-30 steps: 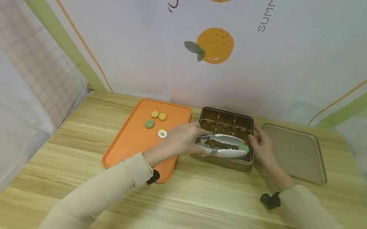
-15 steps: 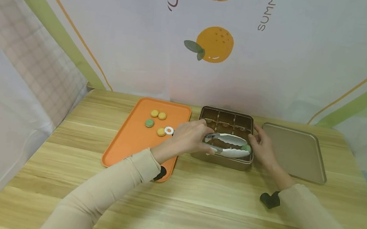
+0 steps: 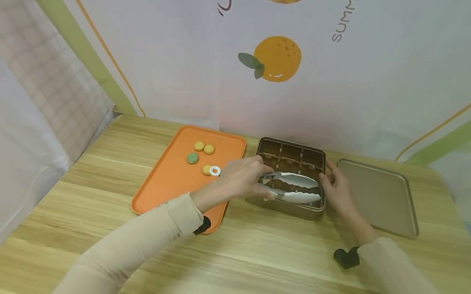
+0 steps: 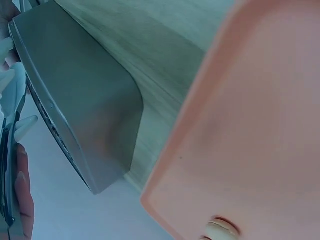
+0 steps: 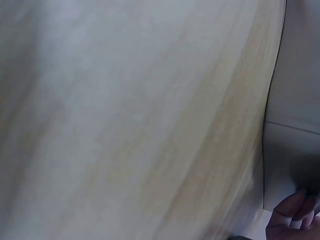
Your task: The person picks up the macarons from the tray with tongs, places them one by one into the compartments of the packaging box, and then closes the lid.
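My left hand (image 3: 244, 177) grips metal tongs (image 3: 294, 195) with white scalloped tips, held over the near right part of a brown divided tin (image 3: 283, 207). The tips stand apart, and no macaron shows between them. Behind the wrist, the tongs' white end ring (image 3: 215, 171) sticks out. My right hand (image 3: 338, 189) holds the tin's right side, thumb at the rim; in the right wrist view its fingers (image 5: 295, 212) are against the metal wall. On the orange tray (image 3: 166, 187) lie a green macaron (image 3: 192, 158) and several yellow macarons (image 3: 199, 146). The tongs hide some compartments.
Flat on the wooden table (image 3: 245, 269), right of the tin, lies a shallow brownish lid or tray (image 3: 379, 197). A fabric backdrop (image 3: 336, 106) with printed oranges hangs close behind the tin and the orange tray.
The tongs moved slightly right over the tin. The green macaron between their tips is no longer seen there, and the tips are apart. The right hand stayed on the tin.
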Tool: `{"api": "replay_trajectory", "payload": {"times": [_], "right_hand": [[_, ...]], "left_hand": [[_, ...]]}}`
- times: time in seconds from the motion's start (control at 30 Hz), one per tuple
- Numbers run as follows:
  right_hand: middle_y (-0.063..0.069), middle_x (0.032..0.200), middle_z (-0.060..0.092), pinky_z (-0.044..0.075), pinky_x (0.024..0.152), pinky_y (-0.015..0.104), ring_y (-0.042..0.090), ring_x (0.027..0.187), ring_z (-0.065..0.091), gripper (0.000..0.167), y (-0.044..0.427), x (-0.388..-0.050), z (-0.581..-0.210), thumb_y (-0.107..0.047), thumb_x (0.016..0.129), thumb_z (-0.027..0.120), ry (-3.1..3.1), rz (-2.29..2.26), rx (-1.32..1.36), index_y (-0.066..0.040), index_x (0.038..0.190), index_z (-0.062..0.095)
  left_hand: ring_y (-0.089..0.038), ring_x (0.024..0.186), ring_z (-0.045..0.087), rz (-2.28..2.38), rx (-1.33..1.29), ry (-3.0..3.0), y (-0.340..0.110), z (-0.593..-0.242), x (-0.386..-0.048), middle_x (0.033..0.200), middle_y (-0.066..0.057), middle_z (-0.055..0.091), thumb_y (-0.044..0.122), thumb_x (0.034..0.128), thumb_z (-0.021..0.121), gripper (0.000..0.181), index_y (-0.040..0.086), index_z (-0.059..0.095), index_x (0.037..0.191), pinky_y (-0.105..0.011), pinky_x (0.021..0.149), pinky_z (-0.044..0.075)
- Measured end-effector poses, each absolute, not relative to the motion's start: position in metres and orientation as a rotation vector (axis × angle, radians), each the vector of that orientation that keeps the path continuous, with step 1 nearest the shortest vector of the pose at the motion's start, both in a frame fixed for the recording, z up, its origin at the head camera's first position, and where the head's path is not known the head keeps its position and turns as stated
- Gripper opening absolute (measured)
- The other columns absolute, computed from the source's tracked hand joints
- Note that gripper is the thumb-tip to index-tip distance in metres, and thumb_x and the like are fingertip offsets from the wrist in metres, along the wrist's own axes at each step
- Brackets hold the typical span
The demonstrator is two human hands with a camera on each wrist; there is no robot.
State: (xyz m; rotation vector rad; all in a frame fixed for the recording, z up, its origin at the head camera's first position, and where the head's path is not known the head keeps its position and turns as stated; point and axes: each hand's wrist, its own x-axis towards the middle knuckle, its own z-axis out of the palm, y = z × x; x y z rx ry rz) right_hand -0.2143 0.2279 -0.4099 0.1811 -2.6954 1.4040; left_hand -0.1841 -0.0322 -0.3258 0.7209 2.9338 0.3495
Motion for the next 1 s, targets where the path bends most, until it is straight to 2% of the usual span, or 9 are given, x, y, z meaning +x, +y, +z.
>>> {"api": "replay_trajectory", "payload": {"times": [0.23,0.3,0.43,0.53,0.67,0.8,1.0], "right_hand": [[0.024,0.093,0.060,0.041,0.071,0.013,0.033,0.093,0.058,0.049,0.228,-0.214,-0.412,-0.012,0.098,0.045,-2.671,1.412,0.184,0.008,0.141,0.032],[0.023,0.093,0.060,0.042,0.071,0.014,0.031,0.092,0.058,0.049,0.228,-0.215,-0.413,-0.012,0.098,0.045,-2.672,1.404,0.185,0.008,0.141,0.032],[0.018,0.090,0.058,0.043,0.068,0.017,0.019,0.083,0.055,0.050,0.228,-0.215,-0.413,-0.015,0.099,0.044,-2.692,1.397,0.192,0.007,0.142,0.031],[0.017,0.089,0.056,0.042,0.066,0.019,0.013,0.078,0.050,0.051,0.228,-0.216,-0.413,-0.016,0.099,0.043,-2.704,1.402,0.192,0.007,0.143,0.030],[0.016,0.089,0.053,0.042,0.067,0.021,0.013,0.077,0.048,0.052,0.228,-0.215,-0.413,-0.018,0.100,0.042,-2.717,1.396,0.180,0.007,0.143,0.029],[0.018,0.092,0.055,0.042,0.069,0.021,0.014,0.080,0.048,0.052,0.228,-0.214,-0.412,-0.019,0.100,0.042,-2.719,1.386,0.175,0.007,0.143,0.030],[0.019,0.090,0.055,0.041,0.066,0.020,0.013,0.076,0.047,0.052,0.229,-0.214,-0.412,-0.018,0.100,0.042,-2.710,1.393,0.185,0.007,0.143,0.030]], "left_hand": [[-0.012,0.067,0.044,0.538,0.679,2.948,-0.056,-0.328,-0.176,0.105,-0.001,0.058,0.048,0.0727,0.077,0.065,0.022,0.059,0.129,-0.023,0.049,0.032],[-0.013,0.065,0.045,0.607,0.640,2.952,-0.067,-0.329,-0.175,0.107,-0.002,0.058,0.045,0.0730,0.078,0.065,0.020,0.059,0.130,-0.023,0.048,0.033],[-0.016,0.065,0.048,0.660,0.585,3.003,-0.094,-0.331,-0.173,0.106,-0.003,0.058,0.043,0.0728,0.079,0.062,0.020,0.061,0.127,-0.025,0.049,0.035],[-0.019,0.077,0.054,0.663,0.505,3.033,-0.116,-0.332,-0.172,0.112,-0.005,0.059,0.043,0.0728,0.079,0.061,0.021,0.062,0.126,-0.028,0.053,0.038],[-0.022,0.078,0.051,0.678,0.392,3.041,-0.148,-0.335,-0.168,0.112,-0.008,0.057,0.043,0.0738,0.078,0.064,0.019,0.059,0.130,-0.029,0.054,0.037],[-0.020,0.066,0.043,0.653,0.309,3.075,-0.181,-0.341,-0.165,0.099,-0.011,0.056,0.040,0.0746,0.078,0.065,0.012,0.058,0.130,-0.028,0.051,0.033],[-0.020,0.064,0.043,0.638,0.182,3.108,-0.223,-0.347,-0.160,0.103,-0.017,0.056,0.038,0.0762,0.077,0.065,0.003,0.058,0.128,-0.028,0.050,0.033]]}}
